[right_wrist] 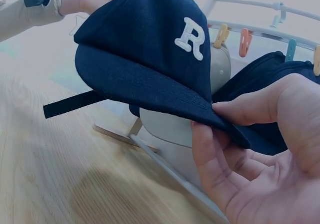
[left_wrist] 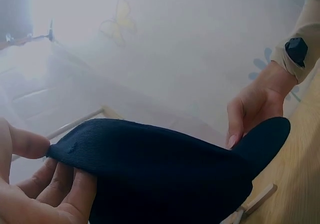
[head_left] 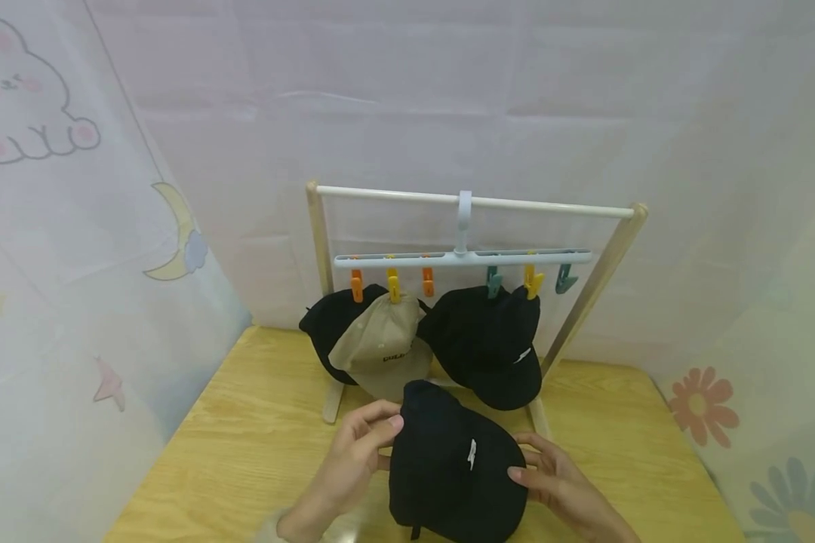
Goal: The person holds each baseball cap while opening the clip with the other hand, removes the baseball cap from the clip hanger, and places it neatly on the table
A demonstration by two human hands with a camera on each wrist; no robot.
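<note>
My left hand (head_left: 360, 452) pinches the left side of a dark cap (head_left: 451, 471), thumb on top and fingers curled beneath, above the near part of the wooden table (head_left: 244, 445). A white "R" is stitched on its front. My right hand (head_left: 550, 475) clamps the brim at the right between thumb and fingers. Just beyond, blocking the far side, a small rack (head_left: 475, 202) carries a clip hanger (head_left: 462, 259) with a black cap (head_left: 333, 324), a beige cap (head_left: 383, 347) with unreadable lettering, and another black cap (head_left: 489, 343).
</note>
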